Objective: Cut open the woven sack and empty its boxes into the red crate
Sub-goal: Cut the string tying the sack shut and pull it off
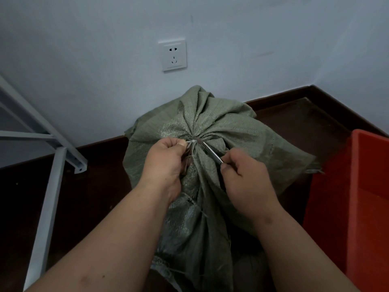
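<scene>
right, we're at the neck of the woven sack (212,131), which stands on the dark floor (294,123) against the wall, just left of the red crate (357,186). left hand (166,163) pinches the white tie (192,141) at the gathered mouth, fingers curled tight round it. right hand (246,180) is clenched round a slim metal blade (210,152), tip aimed right into that knot.

looks like a limp, crinkly green weave, coarse and faintly shiny, pleats fanning out from the cinch, loose threads fraying down the front. it'll slump and fold, i'd say, and the bulging body suggests some weight inside; no boxes visible yet. best hold is the bunched neck for cutting, then probably the bottom corners for tipping. the crate looks like smooth rigid plastic, straight-walled, and sits close by.
</scene>
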Available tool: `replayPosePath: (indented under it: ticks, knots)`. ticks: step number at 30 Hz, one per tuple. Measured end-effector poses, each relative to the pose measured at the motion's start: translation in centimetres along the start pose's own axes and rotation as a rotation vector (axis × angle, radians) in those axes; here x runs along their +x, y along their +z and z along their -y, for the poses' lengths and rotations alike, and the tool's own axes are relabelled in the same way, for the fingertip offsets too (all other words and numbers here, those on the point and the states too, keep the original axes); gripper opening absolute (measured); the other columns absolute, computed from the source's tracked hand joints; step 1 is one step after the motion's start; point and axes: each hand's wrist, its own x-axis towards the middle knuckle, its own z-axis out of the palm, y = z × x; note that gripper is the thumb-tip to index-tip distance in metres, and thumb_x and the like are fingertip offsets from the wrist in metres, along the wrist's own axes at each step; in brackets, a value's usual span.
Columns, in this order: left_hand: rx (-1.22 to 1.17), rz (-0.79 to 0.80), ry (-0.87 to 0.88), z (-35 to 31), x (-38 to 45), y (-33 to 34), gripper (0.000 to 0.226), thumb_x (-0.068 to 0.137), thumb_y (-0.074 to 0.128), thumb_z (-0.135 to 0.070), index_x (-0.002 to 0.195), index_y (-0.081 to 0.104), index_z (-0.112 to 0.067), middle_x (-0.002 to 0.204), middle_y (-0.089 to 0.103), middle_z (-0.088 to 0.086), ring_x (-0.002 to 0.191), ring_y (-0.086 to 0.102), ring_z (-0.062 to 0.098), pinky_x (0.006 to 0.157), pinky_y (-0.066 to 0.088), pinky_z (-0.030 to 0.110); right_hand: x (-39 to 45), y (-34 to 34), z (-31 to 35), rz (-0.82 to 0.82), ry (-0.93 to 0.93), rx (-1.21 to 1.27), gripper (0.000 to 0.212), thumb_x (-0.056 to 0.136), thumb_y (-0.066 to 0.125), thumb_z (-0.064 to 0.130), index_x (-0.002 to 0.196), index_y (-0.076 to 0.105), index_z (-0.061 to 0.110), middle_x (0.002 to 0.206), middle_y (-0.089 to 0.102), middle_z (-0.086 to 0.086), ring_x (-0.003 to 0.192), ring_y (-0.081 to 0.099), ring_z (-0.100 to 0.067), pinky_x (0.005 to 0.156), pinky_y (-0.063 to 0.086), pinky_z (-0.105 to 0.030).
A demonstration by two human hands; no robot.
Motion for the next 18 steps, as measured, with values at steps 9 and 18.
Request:
replayPosePath:
  ticks: [9, 18]
  knots:
    - [0.043, 0.03, 0.028, 0.0, -0.2, 0.0, 0.027, 0.094, 0.053, -0.006, 0.069, 0.05, -0.014, 0.065, 0.057, 0.004, 0.052, 0.053, 0.013, 0.046, 0.048, 0.02, 0.7, -0.6, 0.7, -0.02, -0.091, -0.085, 0.01, 0.089, 0.051, 0.02, 0.081, 0.055, 0.018, 0.061, 0.054, 0.001, 0.062, 0.054, -0.028, 0.061, 0.05, -0.044]
    - [0.204, 0.089, 0.093, 0.3, -1.2, 0.4, 0.028, 0.093, 0.055, -0.006, 0.066, 0.052, -0.014, 0.056, 0.057, 0.004, 0.047, 0.05, 0.014, 0.047, 0.042, 0.023, 0.8, -0.2, 1.4, 0.036, -0.077, -0.205, 0.007, 0.09, 0.049, 0.02, 0.085, 0.051, 0.016, 0.071, 0.058, -0.005, 0.069, 0.056, -0.03, 0.066, 0.05, -0.04]
